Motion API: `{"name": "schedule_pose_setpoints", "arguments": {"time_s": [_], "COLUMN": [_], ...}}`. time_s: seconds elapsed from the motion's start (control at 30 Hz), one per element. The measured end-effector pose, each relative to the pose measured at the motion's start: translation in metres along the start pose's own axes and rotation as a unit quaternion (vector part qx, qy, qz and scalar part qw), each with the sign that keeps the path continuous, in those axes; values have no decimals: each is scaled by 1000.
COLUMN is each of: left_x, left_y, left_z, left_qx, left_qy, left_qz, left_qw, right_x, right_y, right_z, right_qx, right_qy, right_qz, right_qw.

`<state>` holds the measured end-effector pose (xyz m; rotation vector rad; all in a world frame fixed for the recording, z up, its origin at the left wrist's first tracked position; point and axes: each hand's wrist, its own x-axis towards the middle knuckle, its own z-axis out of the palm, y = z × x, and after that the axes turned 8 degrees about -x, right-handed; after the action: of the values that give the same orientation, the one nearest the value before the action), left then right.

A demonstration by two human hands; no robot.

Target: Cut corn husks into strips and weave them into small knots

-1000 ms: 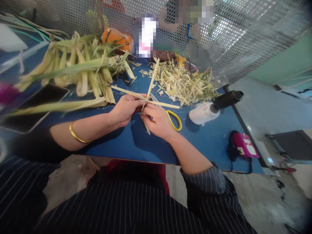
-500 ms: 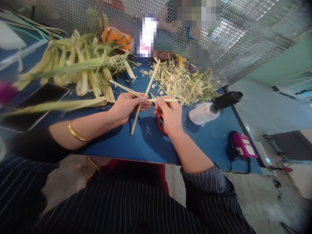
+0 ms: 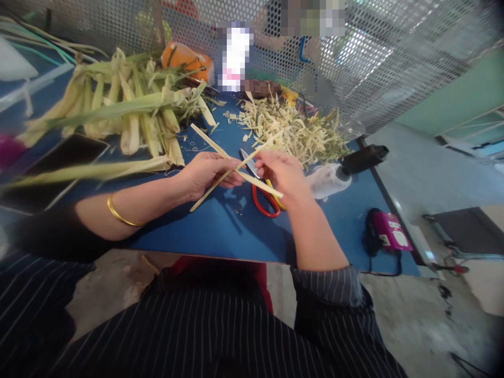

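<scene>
Two pale, narrow plant strips cross each other above the blue table. My left hand [image 3: 210, 173] is closed, pinching them at the crossing. One strip [image 3: 262, 185] slants from the upper left down to the right, passing in front of my right wrist area. The other strip [image 3: 207, 195] runs from the lower left up to the right. My right hand [image 3: 285, 170], slightly blurred, has its thumb and fingertips closed on this strip's upper part. Beneath the hands lie scissors [image 3: 263, 212] with red and yellow handles, blades pointing away.
Leafy pale-green stalks [image 3: 134, 123] are heaped at left, over part of a dark flat panel [image 3: 88, 155]. Shredded plant trimmings [image 3: 291, 126] lie behind my right hand. A white thread cone [image 3: 328, 181], a black cylinder [image 3: 366, 159] and a magenta box [image 3: 394, 231] stand right.
The crossed strips have turned: the one once steep now leans right, and the one once level now slopes down. My right hand has moved slightly right and up, uncovering more of the scissors.
</scene>
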<state>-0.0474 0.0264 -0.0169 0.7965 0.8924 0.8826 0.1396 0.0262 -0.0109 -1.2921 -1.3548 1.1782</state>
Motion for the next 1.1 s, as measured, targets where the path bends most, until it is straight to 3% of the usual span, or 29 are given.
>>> {"name": "schedule_pose_setpoints", "arguments": {"time_s": [0.07, 0.17, 0.23, 0.3, 0.33, 0.4, 0.43, 0.5, 0.6, 0.67, 0.8, 1.1], "left_x": [-1, 0, 0, -1, -1, -3, -5, -7, -10, -10, -9, -9], "left_y": [-2, -4, -5, -5, -5, -5, -5, -5, -6, -8, -10, -6], "left_z": [0, 0, -1, -1, 0, 1, 2, 4, 6, 6, 4, 3], "left_qx": [24, 66, 89, 107, 117, 143, 158, 186, 210, 213, 210, 239], "left_qy": [-20, -38, -41, -41, -39, -40, -44, -60, -86, -98, -105, -165], "left_qz": [-16, -4, 9, 9, 6, -2, -4, -9, -18, -18, -12, -35], "left_qw": [999, 997, 995, 993, 992, 989, 986, 981, 974, 972, 972, 956], "right_x": [-3, -4, -2, 1, 2, 1, -1, -6, -12, -12, -12, -19], "right_y": [3, 10, 15, 16, 14, 8, 5, 0, 2, 7, 11, 10], "right_z": [7, 17, 18, 13, 9, 3, 1, 2, 14, 23, 29, 34], "right_qx": [5, -27, -64, -123, -173, -297, -363, -458, -465, -407, -314, -307], "right_qy": [-34, -15, 26, 110, 160, 272, 285, 213, 27, -12, 26, 64], "right_qz": [-1, -28, -40, -77, -115, -215, -250, -295, -317, -295, -262, -311], "right_qw": [999, 999, 997, 983, 965, 890, 851, 811, 826, 865, 912, 897]}}
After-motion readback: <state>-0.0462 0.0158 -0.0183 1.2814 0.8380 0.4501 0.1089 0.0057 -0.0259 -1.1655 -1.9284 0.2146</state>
